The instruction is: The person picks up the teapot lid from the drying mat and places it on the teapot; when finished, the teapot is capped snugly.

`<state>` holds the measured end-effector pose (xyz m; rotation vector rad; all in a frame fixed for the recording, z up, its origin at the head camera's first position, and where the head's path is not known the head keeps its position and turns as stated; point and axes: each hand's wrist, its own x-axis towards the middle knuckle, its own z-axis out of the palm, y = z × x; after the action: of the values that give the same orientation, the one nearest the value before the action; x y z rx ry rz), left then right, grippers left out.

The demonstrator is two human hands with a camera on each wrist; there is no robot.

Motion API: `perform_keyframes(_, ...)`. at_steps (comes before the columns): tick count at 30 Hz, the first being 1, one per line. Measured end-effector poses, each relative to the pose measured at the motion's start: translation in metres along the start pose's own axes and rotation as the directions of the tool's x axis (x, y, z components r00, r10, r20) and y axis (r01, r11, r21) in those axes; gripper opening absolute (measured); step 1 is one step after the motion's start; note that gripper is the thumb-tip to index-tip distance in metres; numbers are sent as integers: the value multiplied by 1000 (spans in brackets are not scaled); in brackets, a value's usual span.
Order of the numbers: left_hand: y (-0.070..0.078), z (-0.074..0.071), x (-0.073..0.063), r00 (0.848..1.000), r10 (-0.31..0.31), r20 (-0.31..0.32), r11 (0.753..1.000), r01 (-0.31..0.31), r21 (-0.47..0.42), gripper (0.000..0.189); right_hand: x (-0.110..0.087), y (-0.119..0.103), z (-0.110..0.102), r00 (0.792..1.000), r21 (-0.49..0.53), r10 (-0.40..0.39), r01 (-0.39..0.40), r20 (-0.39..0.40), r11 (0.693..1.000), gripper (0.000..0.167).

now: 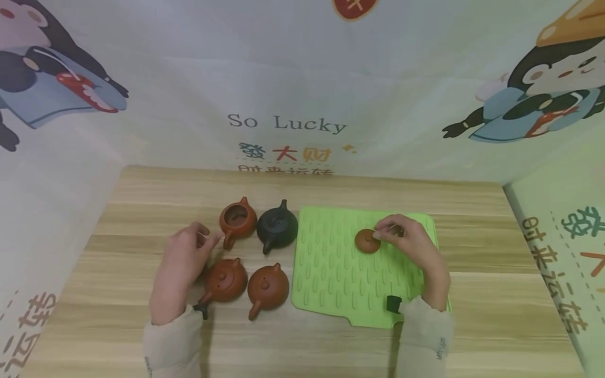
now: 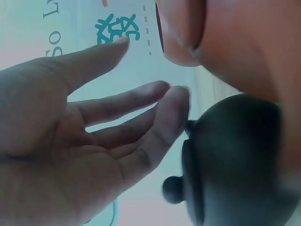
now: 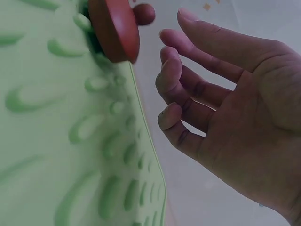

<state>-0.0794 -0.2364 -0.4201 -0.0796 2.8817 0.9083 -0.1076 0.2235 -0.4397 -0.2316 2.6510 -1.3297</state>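
Note:
A reddish-brown teapot lid (image 1: 366, 241) lies knob up on the green mat (image 1: 326, 262). My right hand (image 1: 413, 244) hovers at its right side. In the right wrist view a gap shows between its relaxed fingers (image 3: 207, 89) and the knob (image 3: 144, 14). At the left, my left hand (image 1: 181, 257) is beside a lidless brown teapot (image 1: 246, 231), thumb and fingers spread apart with nothing between them. A black teapot (image 1: 278, 231) with its lid on stands just right of the lidless one.
Two lidded brown teapots, one (image 1: 229, 281) partly behind the left hand and another (image 1: 268, 289) beside it, stand nearer the front. The wooden table (image 1: 487, 310) meets a printed cloth backdrop (image 1: 189, 105) at the back and sides.

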Motion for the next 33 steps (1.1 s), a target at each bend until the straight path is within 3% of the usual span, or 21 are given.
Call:
perform_keyframes(3,-24,12,8,999,44,-19,999,-44,7,49,4,-3,6,999,18,-7,6,43,1000,21)
perform_keyframes(7,-41,19,13,992,122,-33,992,-121,24,52,8,-5,10,997,38,-15,12,82,999,23)
perform_keyframes(8,-41,19,13,990,140,-30,990,-139,26,50,9,-5,10,996,42,-15,12,86,999,22)
perform_keyframes(13,-8,8,6,981,160,111,986,-163,20,32,9,-4,10,995,56,-29,24,100,998,17)
perform_keyframes(16,0,8,4,975,176,136,983,-182,32,22,8,-2,10,992,56,-48,42,116,998,17)
perform_keyframes(20,0,13,6,968,225,115,970,-234,71,16,9,0,12,991,44,-71,66,116,997,18)
perform_keyframes(25,-1,22,9,967,250,56,963,-255,89,23,9,1,12,990,53,-79,73,115,996,18)
perform_keyframes(29,1,29,11,973,230,-3,969,-229,91,28,9,2,12,991,69,-69,61,117,996,17)
perform_keyframes(33,3,34,14,984,173,-40,981,-168,97,27,9,4,13,991,80,-79,70,107,994,15)
